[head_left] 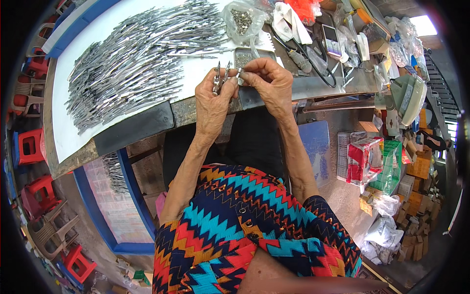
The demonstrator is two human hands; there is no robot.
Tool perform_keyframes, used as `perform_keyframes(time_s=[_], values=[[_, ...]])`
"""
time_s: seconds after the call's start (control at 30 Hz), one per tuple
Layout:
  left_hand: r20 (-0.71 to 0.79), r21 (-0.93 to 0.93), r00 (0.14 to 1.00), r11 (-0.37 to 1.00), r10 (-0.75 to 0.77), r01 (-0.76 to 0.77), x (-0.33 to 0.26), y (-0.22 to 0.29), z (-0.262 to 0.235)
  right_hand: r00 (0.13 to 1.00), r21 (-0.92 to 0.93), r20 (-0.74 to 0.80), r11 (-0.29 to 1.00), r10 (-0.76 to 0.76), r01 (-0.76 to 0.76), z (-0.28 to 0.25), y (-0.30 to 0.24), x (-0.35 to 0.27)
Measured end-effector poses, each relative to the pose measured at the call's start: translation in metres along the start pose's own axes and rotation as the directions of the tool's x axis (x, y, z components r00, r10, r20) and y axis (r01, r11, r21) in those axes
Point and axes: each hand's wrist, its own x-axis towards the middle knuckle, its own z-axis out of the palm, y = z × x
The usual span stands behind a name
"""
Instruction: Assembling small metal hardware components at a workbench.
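Note:
My left hand (pixel 213 100) is closed around slim silver metal pieces (pixel 216 82), whose pointed ends stick up past the fingers. Close against it, my right hand (pixel 270 84) pinches a small shiny part (pixel 240 77) at the left fingertips; its exact kind is too small to make out. Both hands are over the near edge of the workbench. A large heap of slim silver metal pieces (pixel 132 61) covers the white sheet (pixel 62 139) to the left. Just beyond my hands lies a shallow metal tray (pixel 267 53) with tiny parts, partly hidden by my right hand.
A clear plastic bag (pixel 235 34) of small round metal parts stands behind the tray. A white cloth (pixel 292 23), black cable (pixel 323 71) and boxed item (pixel 331 40) lie at right. Below are a blue-framed tray (pixel 117 247), red stools (pixel 30 147) and a green crate (pixel 389 169).

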Motion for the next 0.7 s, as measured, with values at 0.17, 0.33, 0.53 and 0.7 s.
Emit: perform_keyframes(time_s=[0.17,0.33,0.53,0.7], values=[[0.051,-0.077,0.997,0.996,-0.049,0.052,0.001,0.003,-0.005,0.998,0.127,0.056,0.991,0.042,-0.049,-0.008,-0.005,0.004],[0.180,-0.213,0.978,0.966,-0.108,0.146,0.005,0.003,-0.011,0.977,0.269,0.172,0.948,0.125,-0.169,-0.019,-0.004,0.012],[0.020,0.120,0.995,0.988,0.096,-0.097,0.003,0.001,0.002,0.973,0.294,0.168,0.934,0.158,-0.202,-0.014,-0.005,0.015],[-0.044,0.231,0.971,0.948,0.236,-0.220,0.004,-0.005,0.011,0.992,0.172,0.034,0.977,0.120,-0.125,-0.004,-0.006,0.009]])
